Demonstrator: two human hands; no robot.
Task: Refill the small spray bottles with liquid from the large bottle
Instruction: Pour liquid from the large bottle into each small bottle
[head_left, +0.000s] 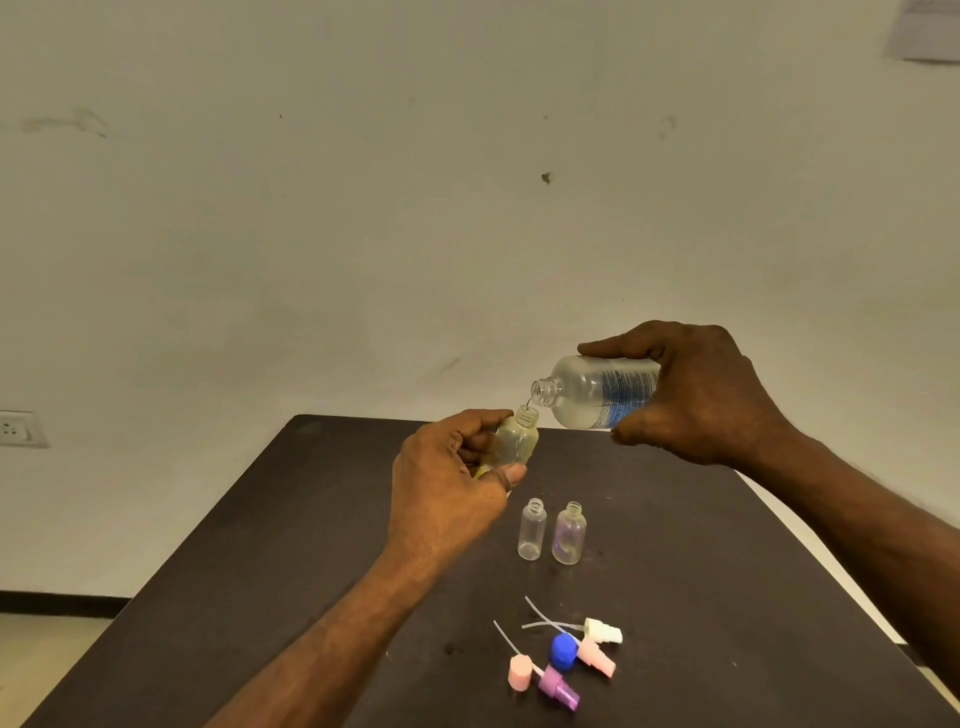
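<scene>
Left hand (447, 488) grips small bottle (511, 441); right hand (696, 395) grips tilted large bottle (597, 392) above.

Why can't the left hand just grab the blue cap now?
Probably not yet: the left hand already grips a small bottle under the pouring large bottle. The blue cap itself lies uncovered on the table.

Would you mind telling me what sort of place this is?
Probably a plain indoor room, perhaps an office or workroom: a bare marked wall, a wall socket, and a dark table pushed against it.
</scene>
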